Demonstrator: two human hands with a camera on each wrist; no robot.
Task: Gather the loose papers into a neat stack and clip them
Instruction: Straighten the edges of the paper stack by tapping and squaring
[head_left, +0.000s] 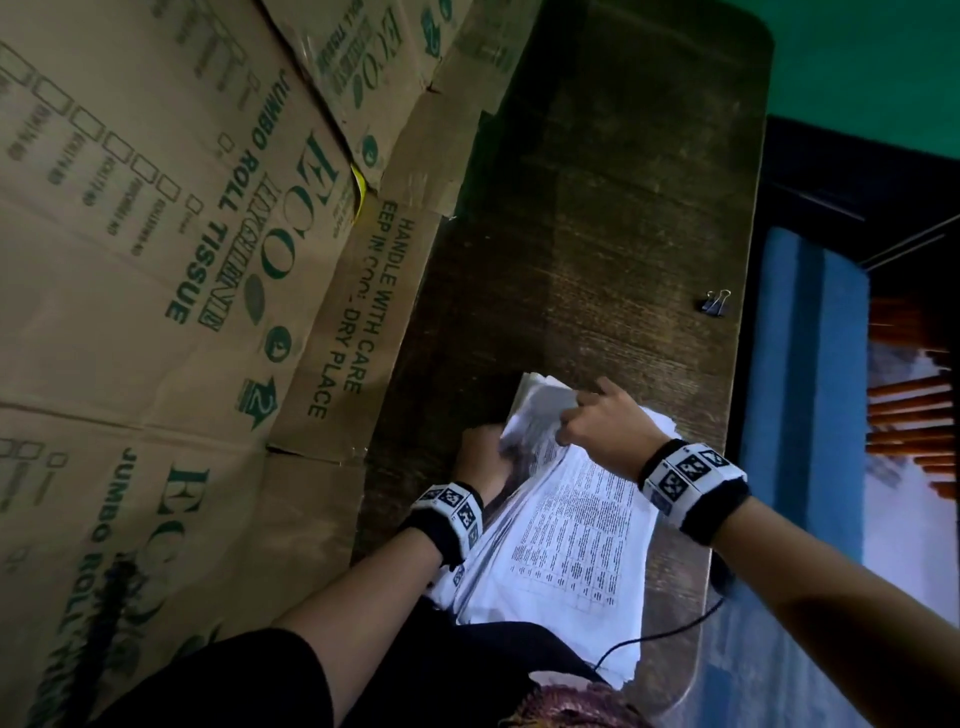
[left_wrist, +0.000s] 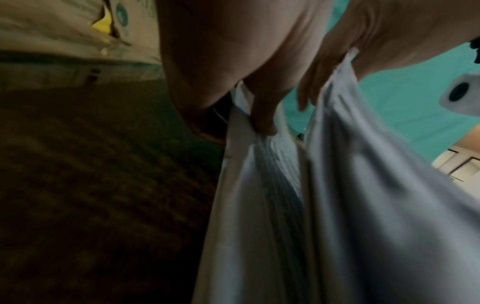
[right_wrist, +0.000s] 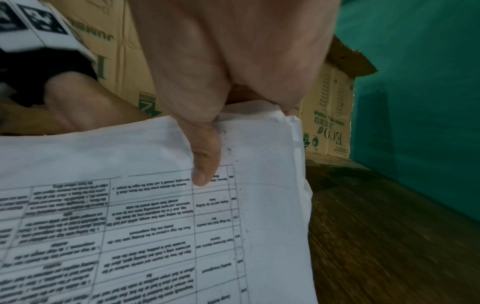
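Observation:
A bundle of white printed papers (head_left: 576, 519) is lifted at its far end over the dark wooden table (head_left: 597, 208). My left hand (head_left: 480, 452) grips the papers' left far edge, fingers curled round the sheets (left_wrist: 262, 115). My right hand (head_left: 597, 421) pinches the far right corner, thumb (right_wrist: 205, 156) lying on the top printed sheet (right_wrist: 155, 216). The sheets fan apart unevenly in the left wrist view. A black binder clip (head_left: 716, 302) lies alone near the table's right edge, well beyond both hands.
Large cardboard cartons (head_left: 156, 234) printed "jumbo roll tissue" stand along the table's left side. A green wall (head_left: 857, 62) is beyond the table. A black cable (head_left: 675, 631) trails off the near right edge. Blue floor (head_left: 805, 415) lies to the right.

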